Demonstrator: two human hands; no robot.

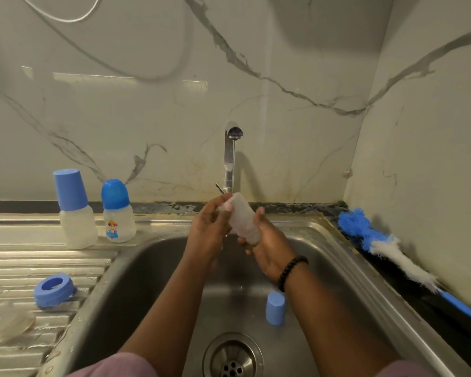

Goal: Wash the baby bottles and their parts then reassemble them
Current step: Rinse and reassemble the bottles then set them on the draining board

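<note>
The sink [337, 257] and the ribbed draining board [25, 268] on the left look like brushed steel, dull-shiny and wet, while the tap [229, 159] at the far side is polished metal. The bottle [242, 221] under the water is cloudy, translucent plastic, and the blue cup [275, 308] in the basin and the ring [53, 289] look matt plastic. The far wall [283, 77] is glossy veined marble, and the brush [378, 240] on the right is fluffy.

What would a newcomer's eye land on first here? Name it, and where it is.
First, the two hands, left hand and right hand, gripping a clear bottle under the running tap above the sink. Next, the blue things: two capped bottles on the left drainboard, a loose cap in the basin, and a brush on the right.
</note>
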